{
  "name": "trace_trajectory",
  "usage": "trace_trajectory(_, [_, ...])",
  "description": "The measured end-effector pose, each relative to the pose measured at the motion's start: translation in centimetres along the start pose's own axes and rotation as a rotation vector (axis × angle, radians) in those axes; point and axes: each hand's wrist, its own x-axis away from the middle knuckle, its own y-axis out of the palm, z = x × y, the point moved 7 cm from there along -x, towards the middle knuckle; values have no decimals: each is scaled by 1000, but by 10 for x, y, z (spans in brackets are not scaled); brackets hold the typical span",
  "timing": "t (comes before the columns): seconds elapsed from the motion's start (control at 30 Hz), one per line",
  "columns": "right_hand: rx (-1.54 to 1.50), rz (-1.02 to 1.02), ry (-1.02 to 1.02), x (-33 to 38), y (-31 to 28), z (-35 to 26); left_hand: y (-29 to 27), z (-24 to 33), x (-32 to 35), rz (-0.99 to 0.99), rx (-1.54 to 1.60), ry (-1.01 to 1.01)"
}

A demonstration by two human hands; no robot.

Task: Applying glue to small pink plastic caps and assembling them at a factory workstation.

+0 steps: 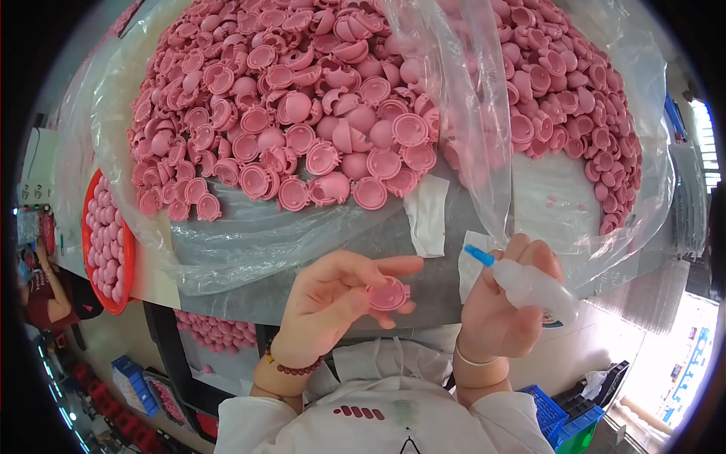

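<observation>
Pinches one pink half-shell (388, 294) in the grip of the left hand (324, 296), near the front edge of the grey worktop (439, 291). Clasps a translucent squeeze bottle (537, 289) in the right hand (491, 318), with its blue tip (479, 255) aimed outward and leftward. Has bare worktop between the hands, bounded on the near side by that edge. Meets clear plastic sheeting (227, 261) and a heap of pink shells (287, 106) blocking the far side. Finds a white strip (427, 219) before the heap, a red basket (130, 265) of pink balls (106, 242) at left, and a black tray (168, 344) of pink pieces (215, 331) below the edge.
</observation>
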Motion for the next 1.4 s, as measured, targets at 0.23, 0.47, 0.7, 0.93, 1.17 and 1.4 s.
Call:
trace_trajectory(0.23, [-107, -36, -105, -3, 2, -10, -10, 3, 2, -185, 94, 128])
trace_trajectory(0.47, [-174, -12, -58, 0, 2, -5, -10, 7, 1, -27, -179, 282])
trace_trajectory(0.7, [-206, -67, 1, 5, 8, -2, -16, 3, 1, -11, 52, 166])
trace_trajectory(0.93, [-156, -31, 5, 6, 2, 0, -1, 5, -3, 2, -53, 116])
trace_trajectory(1.17, [117, -175, -140, 6, 10, -8, -2, 4, 2, -39, -71, 112])
trace_trajectory(1.4, [141, -133, -95, 7, 13, -12, -3, 1, 0, -89, -10, 118])
